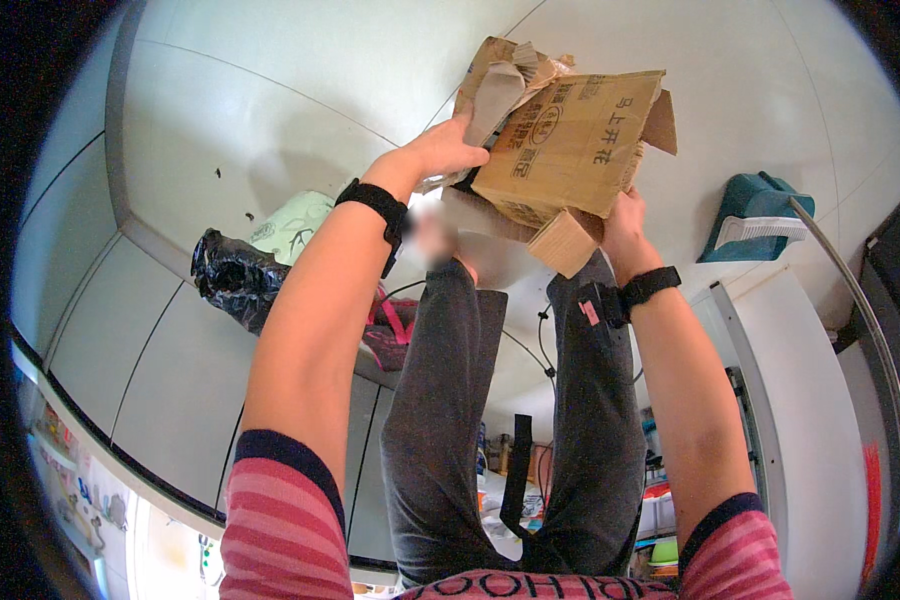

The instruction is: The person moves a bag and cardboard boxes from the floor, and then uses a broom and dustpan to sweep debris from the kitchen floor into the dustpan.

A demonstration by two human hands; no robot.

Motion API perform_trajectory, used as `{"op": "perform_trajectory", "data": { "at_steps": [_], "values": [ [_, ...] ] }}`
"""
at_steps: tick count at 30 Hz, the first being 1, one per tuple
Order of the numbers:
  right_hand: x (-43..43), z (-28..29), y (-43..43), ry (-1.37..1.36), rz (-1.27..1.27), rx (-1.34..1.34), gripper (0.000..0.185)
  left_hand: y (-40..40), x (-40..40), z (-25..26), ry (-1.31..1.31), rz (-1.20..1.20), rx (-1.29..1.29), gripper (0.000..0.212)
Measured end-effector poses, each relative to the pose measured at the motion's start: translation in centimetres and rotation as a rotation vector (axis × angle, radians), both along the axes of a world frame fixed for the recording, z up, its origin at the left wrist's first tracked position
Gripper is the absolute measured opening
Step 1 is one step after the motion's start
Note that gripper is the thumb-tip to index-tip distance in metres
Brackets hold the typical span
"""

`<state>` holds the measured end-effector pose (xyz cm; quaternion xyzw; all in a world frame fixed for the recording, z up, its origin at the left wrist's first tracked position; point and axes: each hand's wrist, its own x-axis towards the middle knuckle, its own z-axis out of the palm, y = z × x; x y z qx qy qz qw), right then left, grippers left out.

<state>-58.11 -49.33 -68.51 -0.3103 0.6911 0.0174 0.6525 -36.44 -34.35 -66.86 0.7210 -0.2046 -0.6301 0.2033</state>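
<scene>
A worn brown cardboard box (562, 142) with printed writing is held tilted above the floor, one small flap hanging at its lower edge. My left hand (450, 150) grips its left side, where a torn cardboard flap (469, 90) and crumpled clear tape or plastic (551, 71) stick up. My right hand (625, 217) holds the lower right corner near an end flap; its fingers are partly hidden behind the cardboard. The inside of the box is mostly hidden.
A teal dustpan (750, 195) with a long metal handle lies at right. At left are a black plastic bag (236, 277), a pale green bag (296, 217) and a pink-and-dark bag (390, 334). Grey cabinets (172, 330) line the left; a white panel (802, 390) stands at right.
</scene>
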Motion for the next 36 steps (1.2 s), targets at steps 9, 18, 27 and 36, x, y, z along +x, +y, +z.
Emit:
{"op": "perform_trajectory", "data": {
  "at_steps": [9,18,27,36],
  "values": [
    [3.6,1.6,0.2,0.233,-0.097,-0.121,0.029,3.5,-6.8,1.6,-0.742,0.485,0.018,0.077],
    [1.3,-0.8,-0.6,0.097,-0.047,0.159,0.032,1.9,-17.4,0.3,0.245,1.757,0.117,0.058],
    [4.8,-1.9,4.1,0.378,-0.291,-0.299,0.035,7.5,-16.7,1.9,-0.004,1.015,0.190,0.025],
    [-1.9,-6.7,3.6,0.252,0.785,-0.523,0.044,6.1,-13.6,6.8,-0.520,0.449,0.132,0.021]
  ]
}}
